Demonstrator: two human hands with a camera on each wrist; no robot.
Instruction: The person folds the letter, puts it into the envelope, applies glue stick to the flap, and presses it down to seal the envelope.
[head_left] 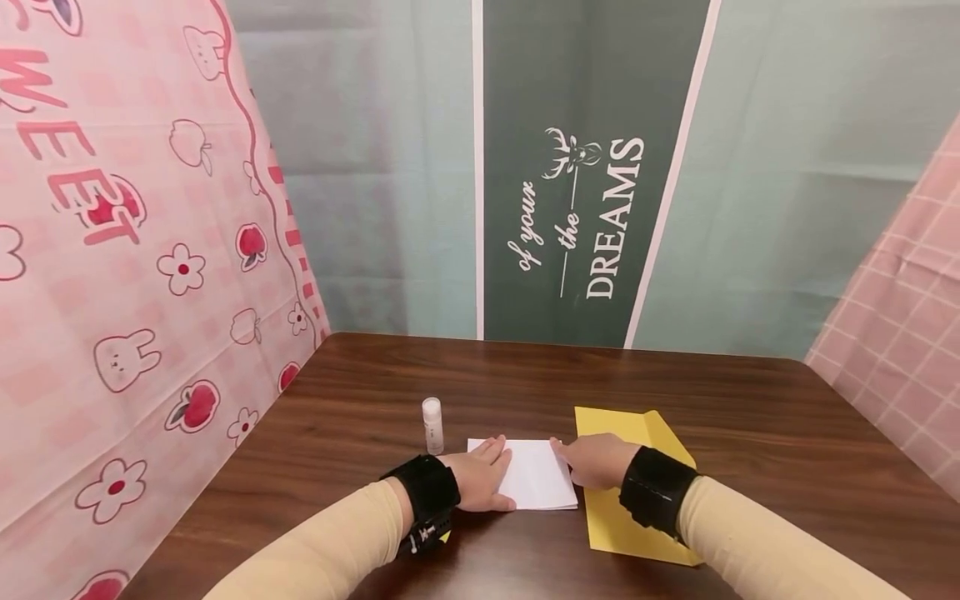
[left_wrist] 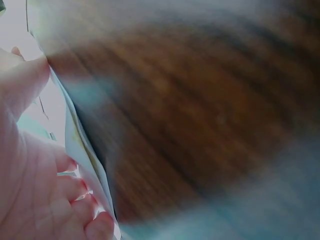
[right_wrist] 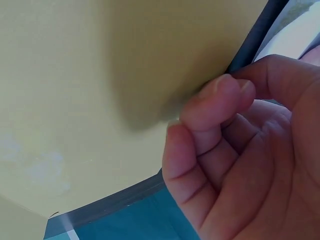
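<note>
A folded white sheet of paper [head_left: 537, 477] lies on the wooden table. Across its left part my left hand [head_left: 480, 479] rests with spread fingers, the thumb near the front edge. In the left wrist view the layered paper edge [left_wrist: 77, 132] runs beside the palm, slightly parted. At the paper's right edge is my right hand [head_left: 600, 460], one fingertip touching the far right corner. The right wrist view shows its fingers [right_wrist: 186, 160] curled over the yellow envelope [head_left: 626, 521]; whether they pinch the paper I cannot tell.
A small white-capped tube, like a glue stick [head_left: 432, 427], stands upright beyond the left hand. The open-flapped envelope lies under the right wrist. A bit of yellow [head_left: 446, 537] shows below the left wrist strap. Printed curtains [head_left: 375, 208] hang around the table [head_left: 337, 392].
</note>
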